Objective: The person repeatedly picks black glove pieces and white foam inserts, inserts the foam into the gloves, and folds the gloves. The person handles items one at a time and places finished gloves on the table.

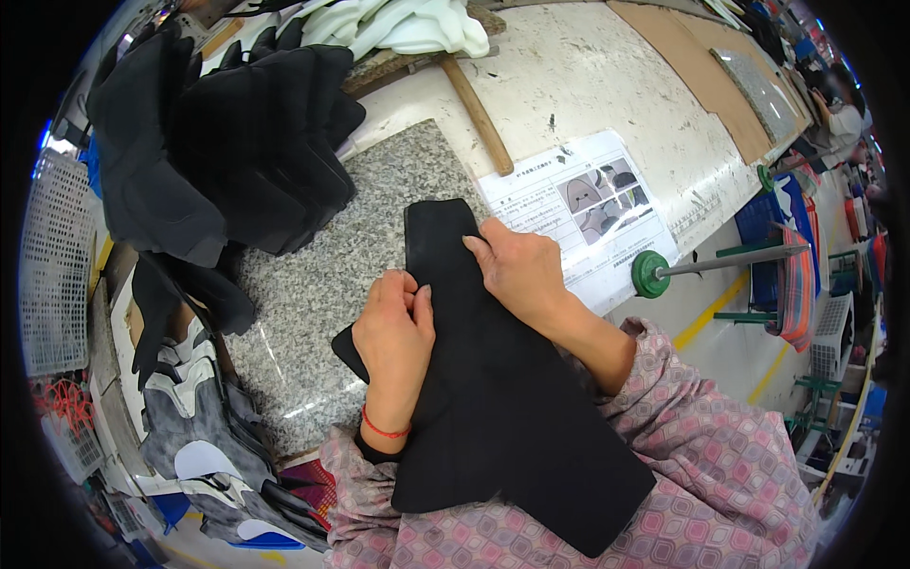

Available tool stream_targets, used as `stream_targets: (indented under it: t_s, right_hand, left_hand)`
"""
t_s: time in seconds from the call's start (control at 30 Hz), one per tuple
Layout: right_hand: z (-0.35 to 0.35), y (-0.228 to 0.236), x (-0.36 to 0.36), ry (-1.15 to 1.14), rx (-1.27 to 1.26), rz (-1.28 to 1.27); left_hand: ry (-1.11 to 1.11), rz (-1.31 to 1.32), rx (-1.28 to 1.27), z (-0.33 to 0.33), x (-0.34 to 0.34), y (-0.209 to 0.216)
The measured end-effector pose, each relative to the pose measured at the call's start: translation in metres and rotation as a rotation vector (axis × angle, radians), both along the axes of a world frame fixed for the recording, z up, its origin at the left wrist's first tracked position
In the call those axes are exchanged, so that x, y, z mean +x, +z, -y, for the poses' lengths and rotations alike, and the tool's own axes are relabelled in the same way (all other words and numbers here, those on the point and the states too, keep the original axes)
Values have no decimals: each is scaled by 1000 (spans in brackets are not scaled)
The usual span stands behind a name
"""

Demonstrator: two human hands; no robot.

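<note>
A large black shaped fabric piece hangs from the table edge over my lap, its narrow end lying on a speckled granite slab. My left hand is closed at the piece's left side, thumb and curled fingers pinching the cloth. Higher up, my right hand grips the right edge, its thumb on top and the other fingers folded partly out of sight. Just past my right hand lies a printed instruction sheet with pictures.
Black fabric pieces are stacked at the far left, with white pieces behind them. A wooden handle points toward me. Grey-and-white parts pile up at the near left. A green disc on a metal rod stands at the table's right edge.
</note>
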State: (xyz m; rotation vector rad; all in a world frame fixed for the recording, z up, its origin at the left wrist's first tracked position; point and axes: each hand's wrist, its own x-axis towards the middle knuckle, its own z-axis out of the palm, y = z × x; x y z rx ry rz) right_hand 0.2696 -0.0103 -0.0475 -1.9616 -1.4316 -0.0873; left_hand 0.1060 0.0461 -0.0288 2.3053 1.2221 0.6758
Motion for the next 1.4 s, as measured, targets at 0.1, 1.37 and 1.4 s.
stream_targets:
  t_s: [0.1, 1.37, 1.4]
  right_hand:
    - [-1, 1, -3, -4, -17, 9]
    - [-12, -10, 12, -7, 56, -22]
    - [-13, -10, 13, -29, 69, -4]
  left_hand:
    - [40, 46, -122, 1, -2, 4]
    - [-180, -348, 171, -3, 30, -6]
    - [-178, -317, 166, -2, 30, -6]
